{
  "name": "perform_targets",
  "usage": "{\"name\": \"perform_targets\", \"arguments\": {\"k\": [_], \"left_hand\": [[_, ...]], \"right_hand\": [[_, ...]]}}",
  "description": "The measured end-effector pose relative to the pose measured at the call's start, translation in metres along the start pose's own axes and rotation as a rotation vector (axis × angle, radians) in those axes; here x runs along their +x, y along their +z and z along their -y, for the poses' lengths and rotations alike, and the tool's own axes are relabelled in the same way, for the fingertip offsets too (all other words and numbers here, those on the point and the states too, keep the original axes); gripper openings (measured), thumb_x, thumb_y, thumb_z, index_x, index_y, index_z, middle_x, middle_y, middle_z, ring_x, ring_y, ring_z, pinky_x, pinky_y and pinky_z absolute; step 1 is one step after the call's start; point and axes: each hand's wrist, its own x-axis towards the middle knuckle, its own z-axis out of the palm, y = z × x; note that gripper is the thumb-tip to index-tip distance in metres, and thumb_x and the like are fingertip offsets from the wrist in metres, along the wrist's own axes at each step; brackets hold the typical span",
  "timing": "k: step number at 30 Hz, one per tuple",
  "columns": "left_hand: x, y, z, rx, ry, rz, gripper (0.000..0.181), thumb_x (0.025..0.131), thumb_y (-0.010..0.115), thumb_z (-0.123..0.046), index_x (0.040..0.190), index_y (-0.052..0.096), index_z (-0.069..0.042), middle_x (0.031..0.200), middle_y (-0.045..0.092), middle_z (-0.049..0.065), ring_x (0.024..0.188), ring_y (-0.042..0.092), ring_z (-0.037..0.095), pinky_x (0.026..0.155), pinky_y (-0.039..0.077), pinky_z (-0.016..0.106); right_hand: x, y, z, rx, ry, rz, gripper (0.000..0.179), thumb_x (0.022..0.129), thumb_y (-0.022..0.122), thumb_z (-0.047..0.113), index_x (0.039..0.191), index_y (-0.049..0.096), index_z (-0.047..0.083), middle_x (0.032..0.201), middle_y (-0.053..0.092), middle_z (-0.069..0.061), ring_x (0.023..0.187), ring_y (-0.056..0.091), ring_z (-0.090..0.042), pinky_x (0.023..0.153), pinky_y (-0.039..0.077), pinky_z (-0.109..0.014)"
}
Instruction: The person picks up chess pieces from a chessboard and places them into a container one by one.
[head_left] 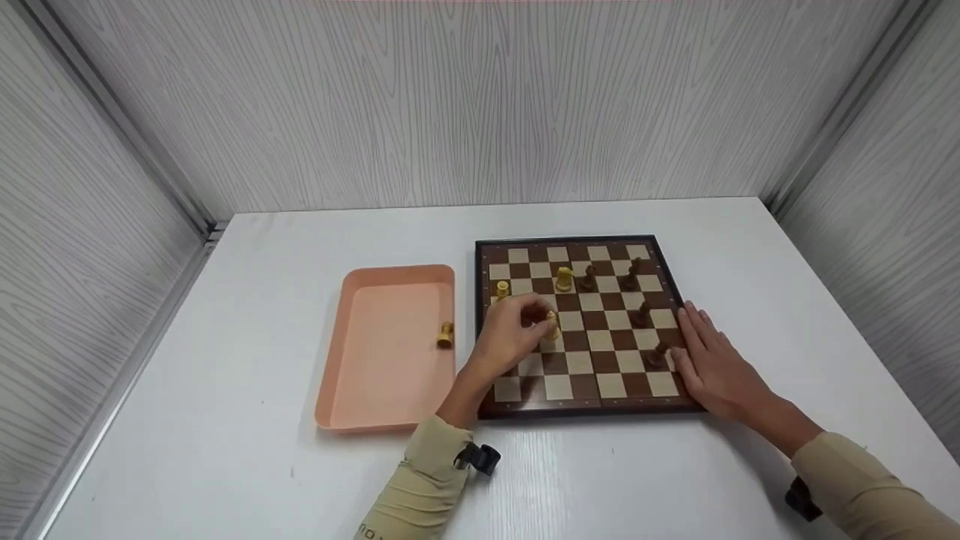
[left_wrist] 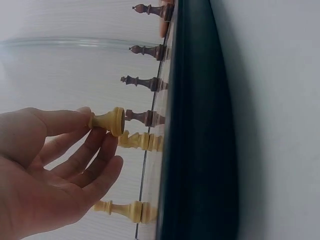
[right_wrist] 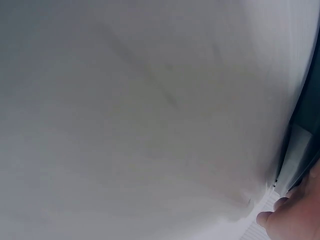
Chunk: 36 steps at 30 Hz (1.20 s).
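Note:
In the head view my left hand (head_left: 514, 330) is over the left half of a chessboard (head_left: 577, 409), pinching a light yellow chess piece (head_left: 553, 327) by its top. The left wrist view shows that piece (left_wrist: 111, 121) upright, its base above the board; its head is hidden by the fingers. My right hand (head_left: 716, 367) lies with straight fingers along the board's right edge. A light knight (head_left: 564, 280) and another light piece (head_left: 502, 289) stand on the board. Opposite them are a dark rook (left_wrist: 145, 117), a dark king (left_wrist: 145, 82) and two dark bishops (left_wrist: 148, 51).
A pink tray (head_left: 330, 360) stands left of the board, with one light chess piece (head_left: 445, 335) lying by its right wall. Both rest on a white table (head_left: 225, 420). Wood-grained panels (head_left: 480, 105) enclose the back and sides.

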Motion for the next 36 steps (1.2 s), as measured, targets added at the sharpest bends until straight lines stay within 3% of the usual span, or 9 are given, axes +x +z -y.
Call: {"name": "perform_targets", "arguments": {"k": [7,17,36], "left_hand": [[0.001,-0.01,-0.003,-0.045,-0.025,-0.011,0.008,0.096,0.072,-0.008,0.103,0.074,-0.005,0.097,0.072,0.0,0.09,0.065,0.011,0.081,0.054,0.027],[-0.003,-0.03,-0.002,-0.047,-0.011,-0.042,0.01,0.096,0.071,-0.007,0.105,0.073,-0.004,0.098,0.071,0.004,0.089,0.065,0.015,0.079,0.055,0.027],[-0.009,-0.071,0.012,-0.101,-0.08,-0.17,0.015,0.095,0.07,-0.003,0.108,0.072,0.005,0.102,0.071,0.013,0.096,0.068,0.024,0.087,0.058,0.034]], "right_hand": [[0.002,0.0,-0.001,-0.003,0.005,0.005,0.07,0.111,0.033,0.04,0.163,0.01,-0.002,0.17,0.008,-0.021,0.154,0.009,-0.043,0.116,0.021,-0.067],[0.001,-0.001,-0.001,0.002,-0.006,-0.003,0.069,0.112,0.035,0.038,0.163,0.01,-0.002,0.17,0.008,-0.02,0.154,0.011,-0.045,0.115,0.023,-0.069],[0.001,0.001,0.0,0.011,-0.014,-0.004,0.07,0.112,0.035,0.038,0.162,0.01,-0.003,0.169,0.01,-0.022,0.154,0.011,-0.045,0.114,0.023,-0.069]]}}
